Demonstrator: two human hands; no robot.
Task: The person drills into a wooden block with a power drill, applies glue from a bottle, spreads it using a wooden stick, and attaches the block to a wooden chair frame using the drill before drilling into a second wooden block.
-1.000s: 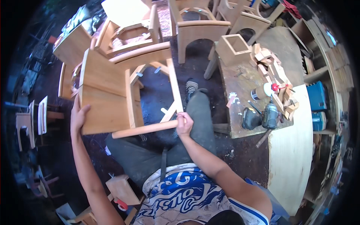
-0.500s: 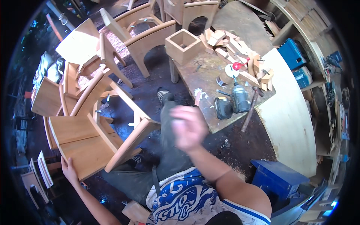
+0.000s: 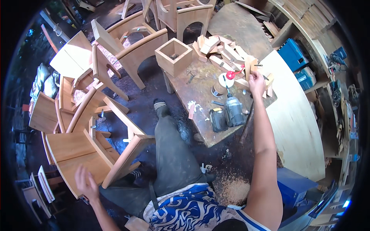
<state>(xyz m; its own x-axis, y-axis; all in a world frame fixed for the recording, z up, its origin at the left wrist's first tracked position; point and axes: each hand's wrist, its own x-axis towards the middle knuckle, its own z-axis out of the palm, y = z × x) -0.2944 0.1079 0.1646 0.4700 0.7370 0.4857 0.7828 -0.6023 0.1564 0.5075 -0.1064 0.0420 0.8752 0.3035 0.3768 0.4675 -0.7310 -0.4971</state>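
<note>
In front of me on the left lies a pale unfinished wooden chair [image 3: 81, 152], tipped over, its two-board panel turned up and its frame rails showing. My left hand [image 3: 86, 184] is by the near edge of that panel, fingers spread and a little blurred, gripping nothing. Across the low worktable [image 3: 181, 90] reaches my right arm. My right hand [image 3: 256, 82] has its fingers closed on the lower end of a small wooden block [image 3: 251, 64] at the near side of a heap of wood offcuts [image 3: 223, 50]. A dark metal piece pokes out beside the block.
On the table are a cordless drill [image 3: 233, 111], its battery [image 3: 218, 120], a jar with a red-tipped bottle [image 3: 219, 85] and an open wooden box [image 3: 173, 57]. A hammer [image 3: 246, 127] hangs over the edge. More chairs [image 3: 142, 50] stand behind; a blue box [image 3: 295, 184] sits at right.
My right hand has swung from above my lap out to the offcuts and closed on a block. The left hand has let go of the chair panel's edge. The view has shifted slightly.
</note>
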